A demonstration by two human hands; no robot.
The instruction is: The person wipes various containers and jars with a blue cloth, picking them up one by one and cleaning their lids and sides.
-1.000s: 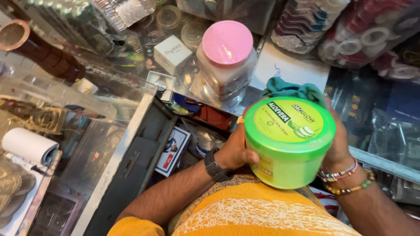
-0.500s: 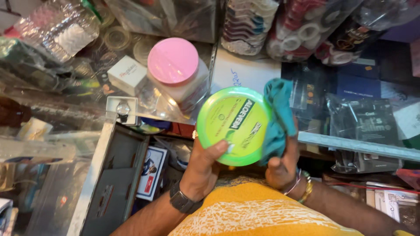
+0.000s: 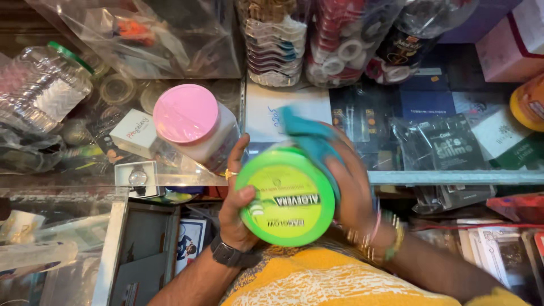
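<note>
The round green jar (image 3: 286, 195) was smooth, glossy plastic, short and wide, with a bright green lid bearing a paler yellow-green label. It was tipped so that its flat lid faced up toward the camera and slightly toward the person; its short axis ran from the lid back into the hands, and the printing on the lid read upside down in the head view. It was held in the air just in front of the yellow garment (image 3: 317, 280), below and to the right of the pink-lidded jar (image 3: 192, 127).

The left hand (image 3: 238, 201) was curled around the green jar's left rim, thumb pressed on the lid edge, fingers wrapped behind, a gold ring on one finger and a dark watch (image 3: 229, 254) at the wrist. The right hand (image 3: 351, 187) was motion-blurred; it was closed on a soft teal cloth (image 3: 309, 139) and pressed it against the green jar's upper right edge, bangles (image 3: 379, 235) at its wrist.

The pink-lidded jar was a squat white tub with a matte pink cap, standing upright on the glass counter (image 3: 453, 177). Left of it lay a small white box (image 3: 133, 131) and, below that, a wristwatch (image 3: 136, 178) in a clear case. A ribbed clear plastic bottle (image 3: 42, 93) lay farther left
</note>
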